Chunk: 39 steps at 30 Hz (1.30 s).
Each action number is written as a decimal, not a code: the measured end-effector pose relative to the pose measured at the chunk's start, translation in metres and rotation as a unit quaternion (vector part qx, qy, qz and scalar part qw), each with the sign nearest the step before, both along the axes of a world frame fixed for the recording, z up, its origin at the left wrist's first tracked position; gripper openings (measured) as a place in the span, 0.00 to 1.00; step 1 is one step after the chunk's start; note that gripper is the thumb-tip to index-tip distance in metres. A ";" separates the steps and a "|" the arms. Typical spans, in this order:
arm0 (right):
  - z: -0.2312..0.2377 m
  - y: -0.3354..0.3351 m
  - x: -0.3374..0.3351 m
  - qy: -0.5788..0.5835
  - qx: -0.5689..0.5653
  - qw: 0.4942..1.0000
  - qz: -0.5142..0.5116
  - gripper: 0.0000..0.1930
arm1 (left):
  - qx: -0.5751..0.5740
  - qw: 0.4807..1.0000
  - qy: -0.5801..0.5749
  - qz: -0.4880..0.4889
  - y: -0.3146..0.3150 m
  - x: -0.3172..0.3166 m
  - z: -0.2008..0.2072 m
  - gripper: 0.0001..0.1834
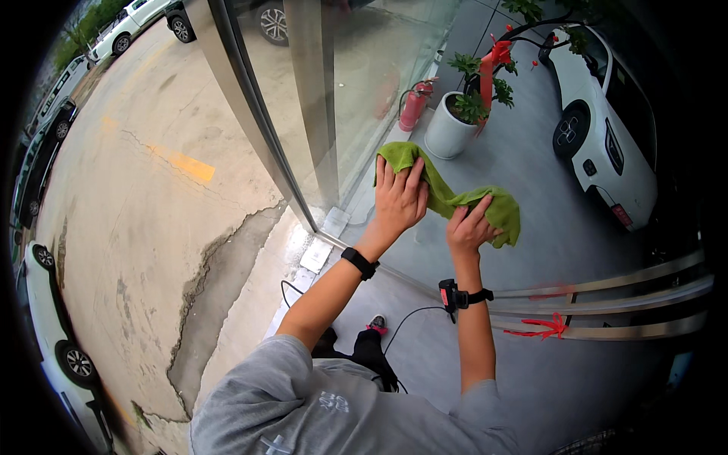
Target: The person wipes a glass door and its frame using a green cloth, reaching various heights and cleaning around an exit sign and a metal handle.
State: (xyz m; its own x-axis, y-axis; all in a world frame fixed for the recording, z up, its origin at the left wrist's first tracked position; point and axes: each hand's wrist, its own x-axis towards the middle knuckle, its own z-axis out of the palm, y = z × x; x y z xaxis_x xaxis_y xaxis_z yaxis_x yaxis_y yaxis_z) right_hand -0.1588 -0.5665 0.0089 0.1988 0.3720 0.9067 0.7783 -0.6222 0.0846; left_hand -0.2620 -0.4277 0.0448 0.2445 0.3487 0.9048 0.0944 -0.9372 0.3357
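The green terry cleaning cloth (pixel 455 196) lies stretched flat against the large clear glass pane (pixel 364 91), pinned there by both hands: the left hand (pixel 398 199) presses its upper left end with the fingers (pixel 394 171) spread apart and flat on the fabric, and the right hand (pixel 470 227) holds the lower right end with its fingers curled over the bunched edge. The likeliest trouble, as I judge it, is the cloth slipping: only palm pressure holds the left end, so if that hand lifts, the end could peel off the glass and drop to the grey paved floor (pixel 531 364). Leaning hard on the pane with both arms raised could also cost balance, and a thin black cable (pixel 413 315) trailing from the device on the black strap on the right wrist (pixel 455 296) could snag on the polished steel rails (pixel 607 303) just beside that arm. Counted: one cloth, two hands, two wrist straps including the black band on the left wrist (pixel 359 262), one red fire extinguisher (pixel 413 105), one white planter with a green shrub and red ribbons (pixel 451 125), and one white car (pixel 603 129) beyond the glass.
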 end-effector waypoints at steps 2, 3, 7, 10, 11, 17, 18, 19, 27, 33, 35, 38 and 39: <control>0.030 0.051 -0.025 -0.021 0.010 1.000 0.019 0.31 | 0.012 0.999 -0.020 0.022 0.045 -0.017 0.009 0.34; 0.042 0.075 -0.037 -0.019 0.011 0.999 0.025 0.30 | 0.015 0.999 -0.020 0.028 0.065 -0.026 0.014 0.34; 0.080 0.164 -0.072 -0.050 0.027 0.998 0.036 0.29 | 0.023 0.997 -0.030 0.065 0.143 -0.061 0.044 0.33; 0.098 0.220 -0.098 -0.063 0.021 0.997 0.036 0.30 | 0.065 0.990 0.012 0.126 0.191 -0.087 0.061 0.35; 0.099 0.235 -0.104 -0.066 0.019 0.997 0.035 0.30 | 0.083 0.988 0.020 0.131 0.204 -0.093 0.063 0.34; 0.052 0.283 -0.124 -0.081 -0.036 0.993 0.083 0.29 | 0.102 0.976 0.099 0.166 0.257 -0.120 -0.010 0.33; 0.037 0.287 -0.128 -0.076 -0.050 0.991 0.099 0.29 | 0.111 0.968 0.143 0.172 0.260 -0.124 -0.027 0.34; 0.021 0.293 -0.133 -0.074 -0.059 0.990 0.101 0.29 | 0.118 0.959 0.187 0.179 0.265 -0.129 -0.044 0.34; -0.125 0.267 -0.136 0.043 -0.216 0.957 0.187 0.33 | 0.047 0.929 0.343 0.130 0.233 -0.153 -0.164 0.31; -0.135 0.236 -0.145 0.076 -0.202 0.951 0.220 0.28 | -0.060 0.940 0.324 0.092 0.206 -0.159 -0.177 0.35; -0.116 0.224 -0.143 0.076 -0.166 0.963 0.200 0.27 | -0.045 0.972 0.224 0.059 0.213 -0.150 -0.159 0.38; -0.058 0.222 -0.137 0.026 -0.022 0.987 0.157 0.26 | 0.008 0.993 0.105 0.053 0.232 -0.131 -0.103 0.38; -0.030 0.225 -0.135 0.007 0.016 0.987 0.162 0.25 | 0.011 0.998 0.065 0.021 0.239 -0.126 -0.080 0.38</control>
State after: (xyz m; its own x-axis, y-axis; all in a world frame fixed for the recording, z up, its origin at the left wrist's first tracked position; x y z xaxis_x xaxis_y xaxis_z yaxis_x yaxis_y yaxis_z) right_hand -0.2937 -0.3413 -0.0211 0.0863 0.3884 0.9174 0.9377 -0.3427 0.0569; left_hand -0.3884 -0.1883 -0.0356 0.3464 0.3411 0.8739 0.1745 -0.9387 0.2972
